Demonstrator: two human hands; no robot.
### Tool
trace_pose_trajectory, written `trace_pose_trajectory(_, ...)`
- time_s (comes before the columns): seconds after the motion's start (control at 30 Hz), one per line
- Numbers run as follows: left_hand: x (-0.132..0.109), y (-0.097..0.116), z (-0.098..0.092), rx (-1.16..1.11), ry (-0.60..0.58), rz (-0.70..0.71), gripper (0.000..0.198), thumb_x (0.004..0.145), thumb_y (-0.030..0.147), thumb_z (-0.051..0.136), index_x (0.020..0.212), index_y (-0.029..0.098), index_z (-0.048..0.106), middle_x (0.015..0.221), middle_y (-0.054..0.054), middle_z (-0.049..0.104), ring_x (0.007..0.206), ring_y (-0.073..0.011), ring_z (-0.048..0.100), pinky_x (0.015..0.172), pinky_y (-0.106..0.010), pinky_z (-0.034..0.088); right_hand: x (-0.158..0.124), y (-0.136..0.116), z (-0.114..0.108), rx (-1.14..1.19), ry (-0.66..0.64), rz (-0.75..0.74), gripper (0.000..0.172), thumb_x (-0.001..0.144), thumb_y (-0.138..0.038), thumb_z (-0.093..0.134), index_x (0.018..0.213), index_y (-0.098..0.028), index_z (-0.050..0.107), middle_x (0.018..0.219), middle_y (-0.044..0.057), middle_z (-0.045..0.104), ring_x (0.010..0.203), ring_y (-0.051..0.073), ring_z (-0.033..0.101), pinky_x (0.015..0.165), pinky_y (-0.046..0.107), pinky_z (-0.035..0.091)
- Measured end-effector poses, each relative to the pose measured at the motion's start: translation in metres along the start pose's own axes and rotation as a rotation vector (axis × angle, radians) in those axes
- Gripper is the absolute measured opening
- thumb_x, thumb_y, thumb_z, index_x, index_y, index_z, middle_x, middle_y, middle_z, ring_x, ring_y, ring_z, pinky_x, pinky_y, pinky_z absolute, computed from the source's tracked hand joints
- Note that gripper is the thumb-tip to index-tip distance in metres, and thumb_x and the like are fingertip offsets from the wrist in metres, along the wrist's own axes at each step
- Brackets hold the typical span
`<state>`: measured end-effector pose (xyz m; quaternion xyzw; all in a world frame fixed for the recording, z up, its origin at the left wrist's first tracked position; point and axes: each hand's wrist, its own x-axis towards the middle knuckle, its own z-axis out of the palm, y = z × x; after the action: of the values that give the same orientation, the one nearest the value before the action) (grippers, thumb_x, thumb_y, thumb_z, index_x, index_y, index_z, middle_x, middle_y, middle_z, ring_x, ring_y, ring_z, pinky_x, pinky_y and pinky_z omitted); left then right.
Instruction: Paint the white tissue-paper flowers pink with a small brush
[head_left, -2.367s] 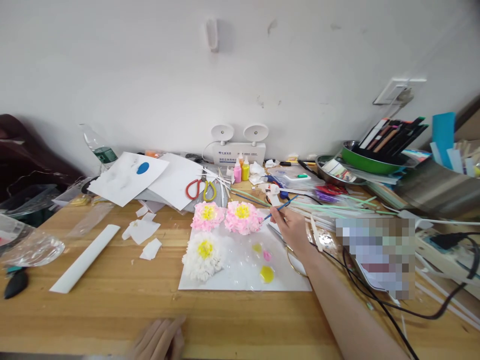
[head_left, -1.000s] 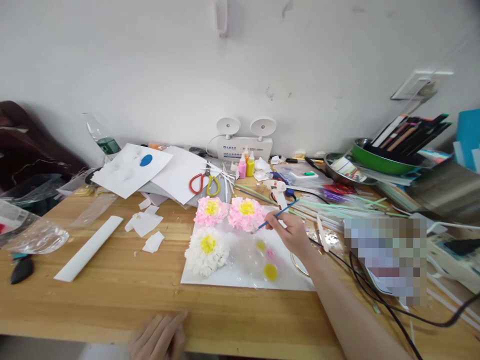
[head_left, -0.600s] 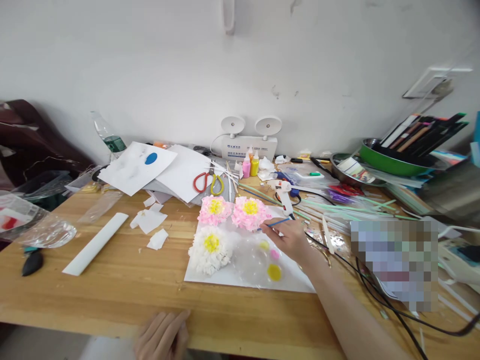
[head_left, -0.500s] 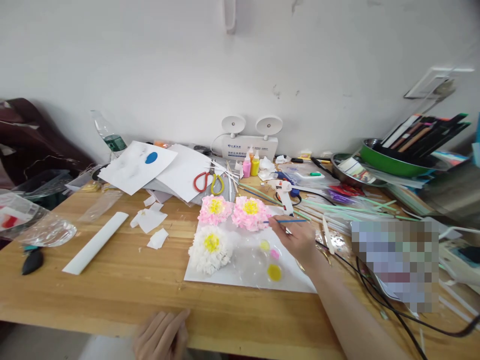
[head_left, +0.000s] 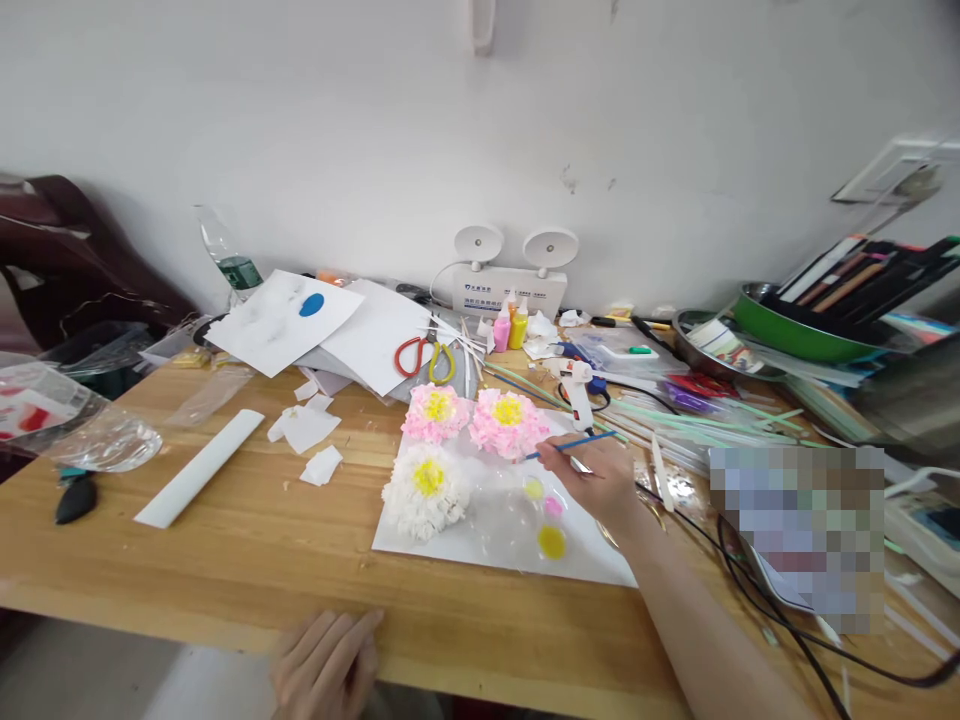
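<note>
My right hand is closed around a thin blue paintbrush. The brush tip points left, at the lower right edge of a pink paper flower with a yellow centre; whether it touches the petals I cannot tell. Beside that flower sits a second pink flower, and in front of it lies a white flower, also yellow in the middle. Dabs of yellow paint and pink paint lie on a shiny sheet over white paper. At the table's front edge rests my left hand, fingers curled together.
Behind the flowers are pliers with red and yellow handles, paint bottles and a glue gun. Black cables cross the right side. A white roll and paper scraps lie left.
The view has shifted slightly, so most things sit a little further right. The brush tip has dropped lower along the pink flower's edge, its handle now more tilted. My left hand stays put.
</note>
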<state>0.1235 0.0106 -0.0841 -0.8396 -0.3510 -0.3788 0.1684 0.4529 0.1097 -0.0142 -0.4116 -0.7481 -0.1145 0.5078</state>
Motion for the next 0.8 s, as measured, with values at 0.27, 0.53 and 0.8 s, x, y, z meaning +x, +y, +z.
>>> trace_pose_trajectory(0.27,0.006,0.003,-0.001,-0.013,0.028,-0.023,0.019,0.076,0.002,0.051,0.086,0.014,0.061,0.065,-0.002,0.063,0.058,-0.0114,0.058,0.063,-0.025,0.045,-0.002,0.002,0.002,-0.078,0.044,-0.069,0.015,0.08,-0.013,0.062,0.067,-0.019,0.063,0.061,0.002,0.071,0.056,0.015,0.068,0.054,0.022,0.052)
trace_pose_trajectory(0.53,0.004,0.002,-0.002,-0.009,0.012,-0.007,0.019,0.076,0.001,0.052,0.088,0.013,0.061,0.066,-0.002,0.063,0.059,-0.0114,0.058,0.064,-0.026,0.045,-0.002,0.002,0.003,-0.04,-0.073,-0.026,0.02,0.084,-0.021,0.057,0.066,-0.02,0.065,0.065,0.002,0.072,0.057,0.014,0.068,0.054,0.021,0.053)
trace_pose_trajectory(0.8,0.0,0.001,0.001,0.004,0.025,-0.036,0.018,0.077,0.004,0.052,0.088,0.015,0.061,0.067,-0.001,0.064,0.06,-0.0115,0.06,0.065,-0.025,0.046,-0.01,0.004,-0.004,0.183,0.072,0.512,0.019,0.087,-0.028,0.053,0.078,-0.018,0.066,0.056,0.0,0.065,0.046,0.012,0.059,0.051,0.026,0.05)
